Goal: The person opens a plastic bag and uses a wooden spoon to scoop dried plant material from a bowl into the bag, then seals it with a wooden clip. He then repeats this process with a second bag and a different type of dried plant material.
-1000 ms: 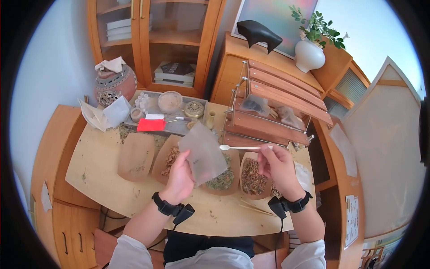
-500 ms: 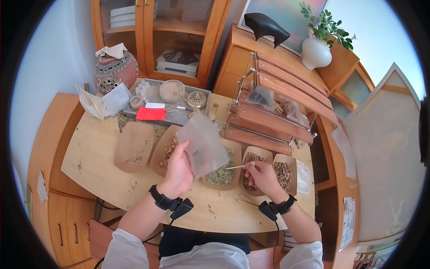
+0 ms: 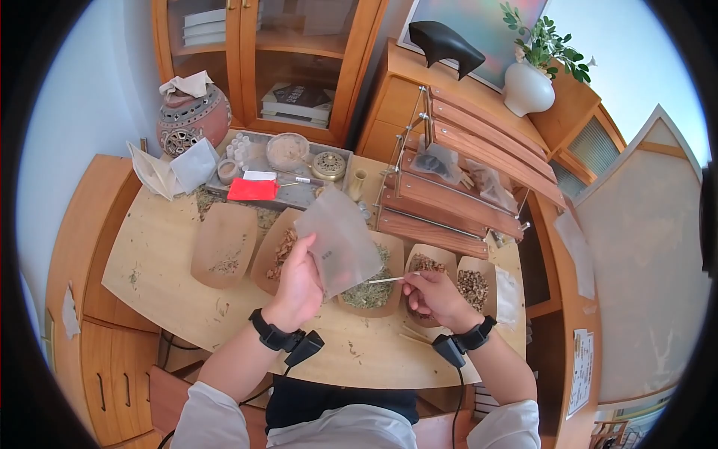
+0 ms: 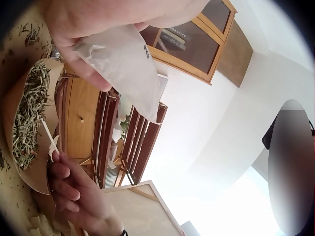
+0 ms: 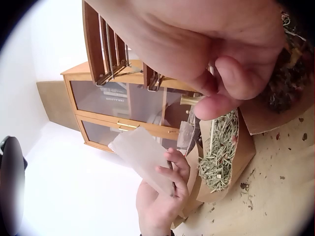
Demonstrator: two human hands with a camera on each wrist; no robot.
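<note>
At the near edge of a pale wooden table (image 3: 179,307), a person in white sleeves holds both forearms forward, each wrist wearing a black strap. The left hand (image 3: 299,288) grips a translucent whitish bag (image 3: 340,251) by its lower left side, thumb in front and fingers behind; the bag is tilted and held up over the trays. The right hand (image 3: 434,295) pinches a thin white spoon (image 3: 389,280) between thumb and fingers, the other fingers curled. The spoon's far end reaches into dried green herbs (image 3: 370,298) in a brown paper tray, just beneath the bag.

That tray is one of five in a row. To its right are one of reddish-brown herbs (image 3: 430,262) and one of chopped brown pieces (image 3: 473,288); to its left, one of orange-brown pieces (image 3: 284,251), then a paper tray (image 3: 223,236) with only a few scraps.

Behind the row, a red packet (image 3: 252,190) lies in a grey tray of small containers, with a slatted wooden rack (image 3: 464,191) to its right and a patterned round pot (image 3: 196,112) to its left. Farthest back are a glass-doored cabinet (image 3: 288,75) and a white vase (image 3: 528,88) of leafy stems.
</note>
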